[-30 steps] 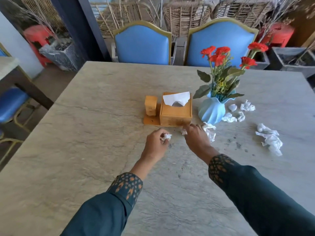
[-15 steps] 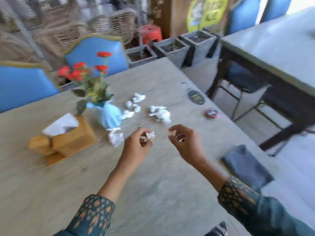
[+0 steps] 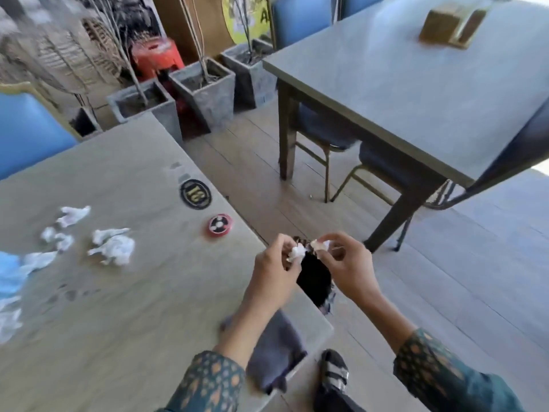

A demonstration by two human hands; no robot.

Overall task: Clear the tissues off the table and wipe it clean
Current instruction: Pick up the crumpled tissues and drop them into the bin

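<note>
White tissue bits pinched in both hands, beyond table edge

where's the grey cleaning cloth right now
In the head view, the folded grey cloth lies on the near right corner of the beige stone table, partly under the left forearm.

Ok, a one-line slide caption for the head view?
Both hands, left and right, carry tissue scraps over a dark bin beside the table; crumpled tissues remain.
</note>
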